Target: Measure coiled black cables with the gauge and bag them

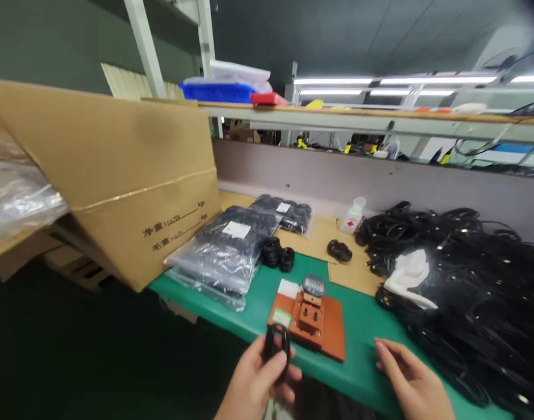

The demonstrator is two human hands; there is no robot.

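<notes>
My left hand (pixel 262 373) is closed around a small coiled black cable (pixel 277 344), just in front of the bench edge. The coil stands upright between thumb and fingers. Behind it on the green bench sits an orange-brown fixture (pixel 309 318) with a small round digital gauge (pixel 313 286); its digits are too blurred to read. My right hand (pixel 409 376) hovers over the green mat, right of the fixture and left of a large cable pile (pixel 477 291). Its fingers are loosely bent, with nothing seen in them; thumb and index tips come near each other.
A big cardboard box (pixel 148 186) stands at the left. Clear bags of coiled cables (pixel 236 245) lie beside it, with loose coils (pixel 278 254) alongside. Another coil (pixel 339 251) and a white bottle (pixel 354 216) stand farther back. White material (pixel 409 274) lies on the pile. A shelf (pixel 358 114) crosses overhead.
</notes>
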